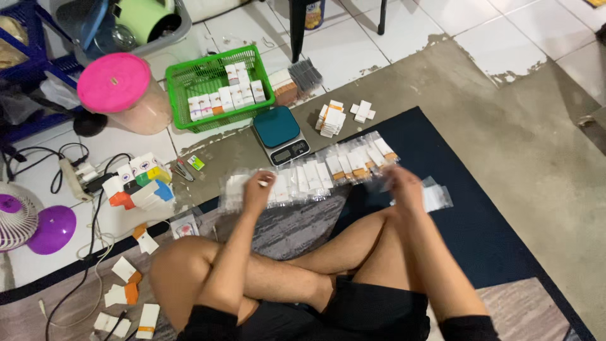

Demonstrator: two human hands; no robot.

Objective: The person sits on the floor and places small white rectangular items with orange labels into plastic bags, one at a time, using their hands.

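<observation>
**A:** You're sitting cross-legged with a row of bagged packets (315, 173) laid edge to edge along the floor in front of your knees, which keeps every one within reach of either arm. Your left hand (259, 189) is down at the near-left end of that row, fingers curled over a clear bag there; it is blurred, so I cannot tell whether you have actually pinched it. Your right hand (401, 183) is at the other end, well apart from the left, over a loose clear bag (435, 197) on the dark mat (467, 215). It is smeared too, so its grip is unclear.

**B:** And the stock around you?

**A:** One digital scale (281, 134) sits just behind the row, centred between your arms. One green basket (218, 85) stands further back on the left, holding white boxes upright in rows; roughly ten show, though I can't fix the number. Right of the scale are two small heaps of white boxes (331, 118), the smaller one just beside the larger.

**B:** How many packets are in the row?

**A:** Perhaps a dozen or more; they overlap and the left part is blurred, so you shouldn't trust an exact count. One pink-lidded jar (120, 95) stands left of the basket, and a mixed pile of coloured boxes (139, 183) lies near your left knee
</observation>
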